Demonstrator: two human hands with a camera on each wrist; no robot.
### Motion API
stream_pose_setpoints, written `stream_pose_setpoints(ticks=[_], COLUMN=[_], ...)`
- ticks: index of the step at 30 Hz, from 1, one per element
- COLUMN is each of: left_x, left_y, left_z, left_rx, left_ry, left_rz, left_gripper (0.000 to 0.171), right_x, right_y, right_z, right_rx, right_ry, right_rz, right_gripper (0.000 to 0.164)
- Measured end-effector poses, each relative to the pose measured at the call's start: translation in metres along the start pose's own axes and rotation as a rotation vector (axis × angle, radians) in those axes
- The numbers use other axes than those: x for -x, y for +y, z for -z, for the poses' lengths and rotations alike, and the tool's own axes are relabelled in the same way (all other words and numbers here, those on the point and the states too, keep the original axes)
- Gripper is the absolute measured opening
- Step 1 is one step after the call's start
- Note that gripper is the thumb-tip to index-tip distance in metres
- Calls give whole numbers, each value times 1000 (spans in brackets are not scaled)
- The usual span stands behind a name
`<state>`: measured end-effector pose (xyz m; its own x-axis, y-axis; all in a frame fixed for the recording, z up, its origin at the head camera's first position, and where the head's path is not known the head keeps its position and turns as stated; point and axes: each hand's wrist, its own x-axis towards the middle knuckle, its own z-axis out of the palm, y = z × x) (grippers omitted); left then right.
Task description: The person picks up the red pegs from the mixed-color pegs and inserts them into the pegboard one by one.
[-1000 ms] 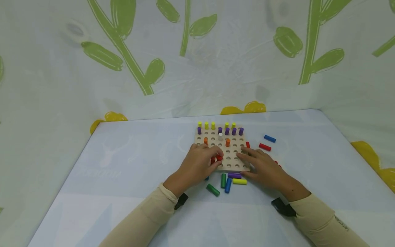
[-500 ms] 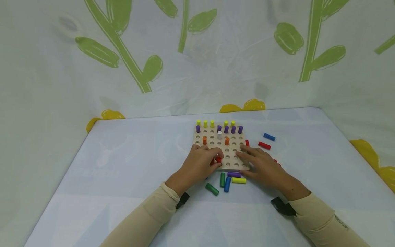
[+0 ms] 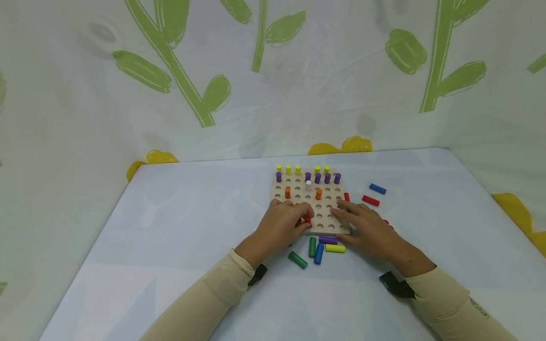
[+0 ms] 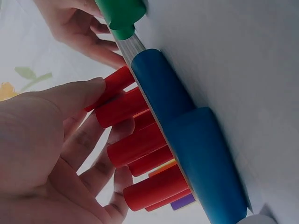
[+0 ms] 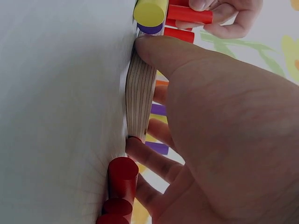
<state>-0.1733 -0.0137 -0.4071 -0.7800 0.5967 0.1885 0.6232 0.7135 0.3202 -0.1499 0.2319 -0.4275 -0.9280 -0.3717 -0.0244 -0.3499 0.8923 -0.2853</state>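
A wooden pegboard (image 3: 324, 222) lies on the table with rows of holes and upright coloured pegs. Near its front left, my left hand (image 3: 283, 222) pinches a red peg (image 4: 117, 84) between thumb and fingers. Further red pegs (image 4: 140, 144) stand in the board beside those fingers, mostly hidden by the hand in the head view. My right hand (image 3: 368, 232) holds the board's right side, thumb at the near edge and fingers spread over the side and top. Yellow pegs (image 3: 298, 169), purple pegs (image 3: 317, 178), orange pegs (image 3: 318, 193) and a white peg (image 3: 308, 185) stand farther back.
In front of the board lie green pegs (image 3: 297, 260), a blue peg (image 3: 319, 254), a purple peg (image 3: 328, 240) and a yellow peg (image 3: 335, 248). Right of it lie another blue peg (image 3: 377, 189) and loose red pegs (image 3: 371, 201). A patterned cloth wall (image 3: 324, 94) rises behind the table.
My left hand stays at the red pegs with small finger movement. The right hand keeps its place on the board. The head view shifts slightly.
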Motion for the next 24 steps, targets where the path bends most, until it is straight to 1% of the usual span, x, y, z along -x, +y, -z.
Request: stream_pose_setpoints(ticks=[11,18,24], left_x=[-2,-1,2], left_y=[3,5,5], left_z=[1,1,3], left_rx=[0,-11,-27], left_ry=[2,-12,-17], left_rz=[5,21,33], left_gripper=[17,19,21], right_x=[1,1,1], right_y=[4,2,-1], right_z=[2,1,1], right_rx=[-3,-13,-10], right_ry=[8,12,29], right_rz=[2,5,27], right_gripper=[69,69,67])
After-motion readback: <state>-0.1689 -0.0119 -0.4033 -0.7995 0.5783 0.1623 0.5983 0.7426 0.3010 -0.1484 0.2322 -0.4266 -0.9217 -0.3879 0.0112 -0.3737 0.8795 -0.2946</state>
